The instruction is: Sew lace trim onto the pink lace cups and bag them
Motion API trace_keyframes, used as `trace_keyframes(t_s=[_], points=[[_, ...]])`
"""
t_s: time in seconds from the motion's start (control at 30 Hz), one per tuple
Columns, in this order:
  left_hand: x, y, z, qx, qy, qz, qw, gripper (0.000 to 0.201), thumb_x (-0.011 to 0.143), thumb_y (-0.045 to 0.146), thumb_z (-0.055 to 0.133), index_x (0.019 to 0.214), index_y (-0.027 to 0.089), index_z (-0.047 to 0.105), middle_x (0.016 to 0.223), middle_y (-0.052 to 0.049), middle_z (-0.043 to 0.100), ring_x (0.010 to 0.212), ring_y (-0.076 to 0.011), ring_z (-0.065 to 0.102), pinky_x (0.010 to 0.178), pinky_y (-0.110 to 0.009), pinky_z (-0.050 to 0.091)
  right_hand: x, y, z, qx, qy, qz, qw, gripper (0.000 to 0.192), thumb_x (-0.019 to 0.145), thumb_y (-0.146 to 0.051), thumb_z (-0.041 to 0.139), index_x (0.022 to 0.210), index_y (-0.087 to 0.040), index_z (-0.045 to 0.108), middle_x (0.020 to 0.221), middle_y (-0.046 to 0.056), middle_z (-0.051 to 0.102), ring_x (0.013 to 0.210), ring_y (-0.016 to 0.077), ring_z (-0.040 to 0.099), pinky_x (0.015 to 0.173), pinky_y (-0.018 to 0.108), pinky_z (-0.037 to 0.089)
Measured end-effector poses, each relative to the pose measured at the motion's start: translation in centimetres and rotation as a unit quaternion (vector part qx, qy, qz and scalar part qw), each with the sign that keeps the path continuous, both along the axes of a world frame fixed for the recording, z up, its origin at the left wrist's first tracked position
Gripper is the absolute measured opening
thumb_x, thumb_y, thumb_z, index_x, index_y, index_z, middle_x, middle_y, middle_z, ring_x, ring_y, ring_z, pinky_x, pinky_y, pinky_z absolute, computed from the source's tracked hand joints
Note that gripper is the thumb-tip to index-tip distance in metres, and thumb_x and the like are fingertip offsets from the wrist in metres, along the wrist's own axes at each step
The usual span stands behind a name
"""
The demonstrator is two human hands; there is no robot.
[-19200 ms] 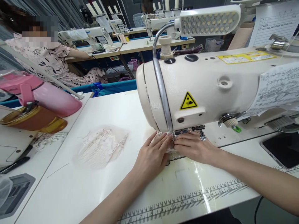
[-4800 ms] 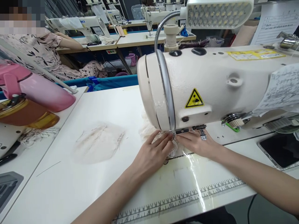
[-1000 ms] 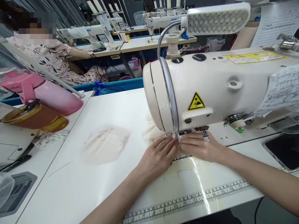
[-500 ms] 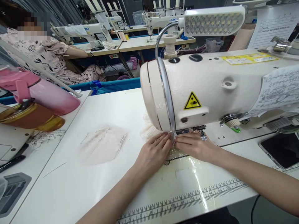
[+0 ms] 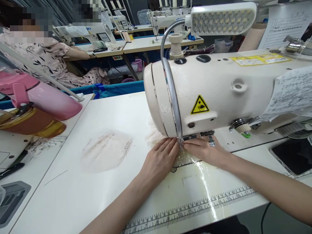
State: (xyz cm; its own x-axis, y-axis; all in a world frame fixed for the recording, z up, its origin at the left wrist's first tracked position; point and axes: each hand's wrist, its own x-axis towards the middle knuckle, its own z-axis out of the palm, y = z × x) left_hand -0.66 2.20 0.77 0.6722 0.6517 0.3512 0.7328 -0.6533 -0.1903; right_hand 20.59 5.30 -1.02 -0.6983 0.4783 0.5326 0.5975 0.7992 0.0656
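Both the left hand (image 5: pixel 159 161) and right hand (image 5: pixel 203 150) press flat, fingers extended, on the lace piece (image 5: pixel 181 156) beneath the sewing machine (image 5: pixel 219 91) head on the counter (image 5: pixel 97 195), best kept taut, fingertips clear of the needle.

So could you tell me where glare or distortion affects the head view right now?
Head view: a bright streak of glare runs down the table in front of the right hand; the lamp reads bright but its LEDs stay distinct; the sewing machine bulges from wide-angle distortion; the lace by the left hand looks pale and low in detail.
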Motion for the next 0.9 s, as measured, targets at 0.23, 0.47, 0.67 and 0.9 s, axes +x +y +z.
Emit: trace_keyframes(t_s=[0.23,0.47,0.67,0.9], points=[[-0.4,0.2,-0.5,0.016,0.013,-0.007,1.0,0.035,0.091,0.014,0.043,0.122,0.008,0.057,0.119,-0.011,0.064,0.106,-0.0228,0.063,0.095,-0.041,0.051,0.2,0.7,-0.7,-0.163,0.002,-0.006,0.987,0.025,0.085,-0.018,0.058,0.106,-0.03,0.065,0.117,-0.003,0.062,0.095,0.0212,0.057,0.072,0.033,0.046],[-0.3,0.2,-0.2,0.017,0.007,-0.027,0.999,0.034,0.092,0.018,0.045,0.123,0.011,0.058,0.124,-0.008,0.062,0.108,-0.0225,0.062,0.096,-0.041,0.05,0.0,0.6,0.8,-0.276,0.067,-0.06,0.957,0.031,0.096,-0.022,0.039,0.105,-0.032,0.067,0.107,-0.001,0.064,0.092,0.0181,0.061,0.07,0.031,0.052],[-0.2,0.2,0.0,0.005,-0.001,-0.013,1.0,0.035,0.092,0.019,0.045,0.123,0.012,0.059,0.122,-0.008,0.063,0.106,-0.0226,0.062,0.094,-0.04,0.05,0.1,0.6,1.7,-0.293,0.072,-0.091,0.949,0.031,0.095,-0.027,0.042,0.112,-0.037,0.065,0.11,0.0,0.065,0.102,0.0219,0.061,0.078,0.036,0.055],[0.0,0.3,-0.1,0.023,-0.013,-0.003,1.0,0.033,0.092,0.02,0.046,0.119,0.01,0.061,0.117,-0.007,0.066,0.104,-0.0241,0.061,0.092,-0.039,0.049,-0.1,0.8,1.1,-0.273,0.105,-0.097,0.951,0.031,0.096,-0.031,0.04,0.113,-0.035,0.066,0.105,0.001,0.067,0.101,0.0221,0.062,0.078,0.038,0.055]])
